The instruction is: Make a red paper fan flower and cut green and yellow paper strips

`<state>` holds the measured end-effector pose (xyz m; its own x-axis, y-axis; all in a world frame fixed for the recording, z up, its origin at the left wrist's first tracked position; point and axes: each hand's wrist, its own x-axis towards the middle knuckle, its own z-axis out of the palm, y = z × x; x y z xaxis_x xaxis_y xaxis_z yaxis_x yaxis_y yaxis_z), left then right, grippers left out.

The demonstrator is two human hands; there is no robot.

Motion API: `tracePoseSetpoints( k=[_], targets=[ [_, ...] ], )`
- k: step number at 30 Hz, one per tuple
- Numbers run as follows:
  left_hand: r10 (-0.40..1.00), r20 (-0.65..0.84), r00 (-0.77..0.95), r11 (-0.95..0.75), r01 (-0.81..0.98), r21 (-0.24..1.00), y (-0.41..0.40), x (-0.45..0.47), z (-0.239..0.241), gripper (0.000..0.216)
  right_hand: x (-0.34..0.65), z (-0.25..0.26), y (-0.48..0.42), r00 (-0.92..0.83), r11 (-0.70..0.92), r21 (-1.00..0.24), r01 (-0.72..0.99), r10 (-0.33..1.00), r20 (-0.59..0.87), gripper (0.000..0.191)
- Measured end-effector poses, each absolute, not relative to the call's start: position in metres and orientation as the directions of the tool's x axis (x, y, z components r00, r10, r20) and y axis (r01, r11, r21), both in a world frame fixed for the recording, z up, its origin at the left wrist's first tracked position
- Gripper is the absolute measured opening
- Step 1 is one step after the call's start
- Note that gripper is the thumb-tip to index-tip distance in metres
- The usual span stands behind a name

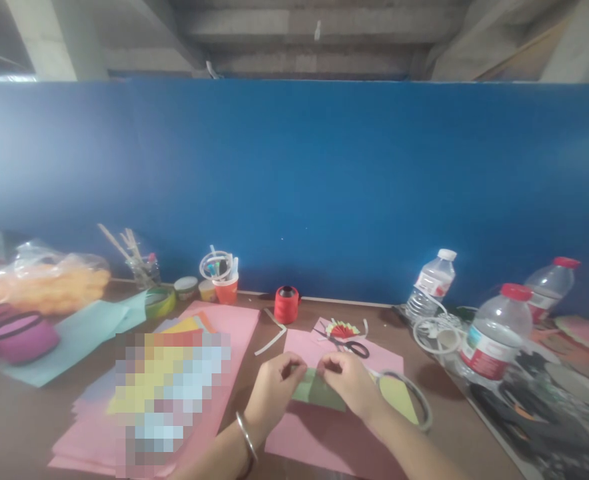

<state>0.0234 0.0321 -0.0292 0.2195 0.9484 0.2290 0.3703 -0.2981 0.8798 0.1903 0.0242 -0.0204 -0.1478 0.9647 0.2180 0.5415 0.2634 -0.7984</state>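
Observation:
My left hand [273, 388] and my right hand [350, 382] both pinch a small folded piece of green paper [315, 391] between fingers and thumbs, just above a pink sheet [324, 440] on the brown table. A metal bangle sits on my left wrist. Black-handled scissors [347, 345] and a small red and yellow paper fan [341, 329] lie just beyond my hands. A ring of tape [414, 393] rests on a yellow-green sheet to the right of my right hand.
A stack of coloured paper [209, 347] lies at left, partly blurred. A red thread spool [287, 304], an orange cup of pens [225, 288], a jar of sticks [143, 270], small pots, three water bottles [494, 337] and a blue partition [324, 180] surround the work spot.

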Motion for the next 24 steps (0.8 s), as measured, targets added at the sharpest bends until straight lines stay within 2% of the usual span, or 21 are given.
tracePoseSetpoints(
  k=[5,8,18,24],
  targets=[
    [0.935,0.243,0.259,-0.336,0.419,0.843,0.031,0.022,-0.030,0.021,0.184,-0.011,0.015,-0.203,0.403,-0.607,0.684,0.906,0.373,0.016],
    [0.927,0.250,0.279,-0.354,0.431,0.830,0.027,0.024,-0.028,0.019,0.179,-0.010,0.013,-0.231,0.412,-0.536,0.737,0.898,0.373,0.015],
    [0.912,0.302,0.276,-0.397,0.415,0.819,0.020,0.026,-0.026,0.019,0.177,-0.017,0.015,-0.187,0.348,-0.554,0.757,0.927,0.326,0.008],
    [0.943,0.311,0.117,-0.330,0.441,0.835,0.031,0.019,-0.030,0.020,0.198,-0.034,0.035,-0.087,0.269,-0.552,0.789,0.939,0.333,0.012]
  ],
)
